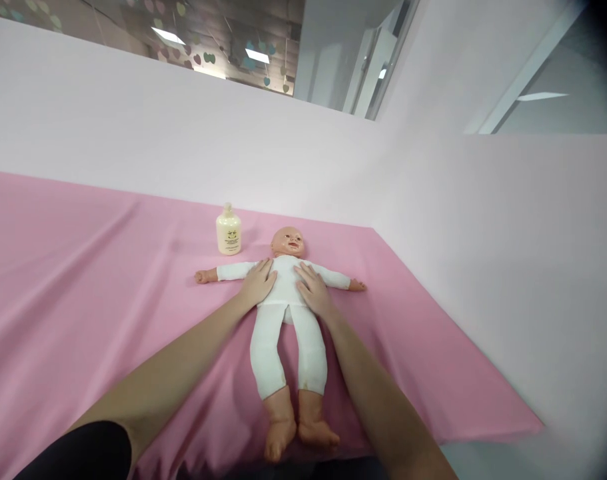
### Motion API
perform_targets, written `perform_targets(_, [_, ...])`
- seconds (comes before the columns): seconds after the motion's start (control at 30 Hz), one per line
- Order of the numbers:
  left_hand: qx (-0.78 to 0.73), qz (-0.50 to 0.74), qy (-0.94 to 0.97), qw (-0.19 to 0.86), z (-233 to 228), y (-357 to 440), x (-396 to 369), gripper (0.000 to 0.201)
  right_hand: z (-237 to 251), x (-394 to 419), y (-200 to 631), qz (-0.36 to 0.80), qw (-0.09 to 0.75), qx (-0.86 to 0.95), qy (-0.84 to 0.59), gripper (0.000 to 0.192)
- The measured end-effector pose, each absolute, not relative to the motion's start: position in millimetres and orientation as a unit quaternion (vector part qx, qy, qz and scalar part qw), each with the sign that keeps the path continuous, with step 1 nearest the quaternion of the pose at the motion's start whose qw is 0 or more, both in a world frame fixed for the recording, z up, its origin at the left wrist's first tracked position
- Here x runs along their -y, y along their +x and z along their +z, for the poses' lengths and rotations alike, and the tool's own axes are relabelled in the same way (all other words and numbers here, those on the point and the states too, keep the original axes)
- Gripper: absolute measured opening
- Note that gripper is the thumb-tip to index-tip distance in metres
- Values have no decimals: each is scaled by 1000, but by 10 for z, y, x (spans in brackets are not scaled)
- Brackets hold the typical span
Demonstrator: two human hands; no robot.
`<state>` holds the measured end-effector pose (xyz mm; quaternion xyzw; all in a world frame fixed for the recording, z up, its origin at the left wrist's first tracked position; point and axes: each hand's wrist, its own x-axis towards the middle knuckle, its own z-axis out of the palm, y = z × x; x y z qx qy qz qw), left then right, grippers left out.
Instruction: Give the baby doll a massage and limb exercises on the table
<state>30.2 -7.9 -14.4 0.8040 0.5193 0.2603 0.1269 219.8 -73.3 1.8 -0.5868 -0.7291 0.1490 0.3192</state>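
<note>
A baby doll (286, 287) in a white cloth body lies on its back, its head toward the wall and its bare feet toward me. Its arms stretch out to both sides. My left hand (259, 283) rests flat on the left side of its chest, near the shoulder, fingers extended. On the other side of the chest lies my right hand (312, 288), fingers also spread and pointing toward the head. Both palms face down on the white cloth and neither hand grips anything. Beyond my left hand stands a pale yellow bottle (228, 232) with a dark printed label, upright.
A pink sheet (133, 280) with soft folds covers the table under the doll. White walls (183, 133) rise behind and to the right. Above the back wall, a window (233, 40) shows ceiling lights and hanging heart shapes.
</note>
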Motion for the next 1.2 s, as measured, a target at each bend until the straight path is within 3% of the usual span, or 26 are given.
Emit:
perform_targets(0.1, [-531, 249, 803, 101, -139, 273, 77, 53, -84, 644, 2337, 148, 315, 681, -645, 53])
perform_targets(0.3, [-551, 226, 802, 53, -76, 204, 94, 51, -166, 589, 2616, 38, 276, 634, -721, 47])
perform_targets(0.53, [-601, 196, 772, -68, -32, -87, 34, 40, -83, 692, 2792, -34, 242, 606, -757, 42])
perform_targets(0.73, [-615, 197, 758, -88, -78, -89, 33, 41, -73, 653, 2696, -6, 233, 589, -774, 43])
perform_targets(0.93, [-569, 192, 797, -68, -97, 40, 82, 43, 67, 751, 2268, 137, 214, 691, -676, 59])
perform_targets(1.0, [-567, 191, 798, -73, -91, 43, 96, 42, 173, 870, 2110, 137, 197, 736, -633, 64])
perform_targets(1.2, [-566, 188, 798, -89, -90, 32, 109, 40, 469, 1282, 1726, 141, 125, 883, -430, 47])
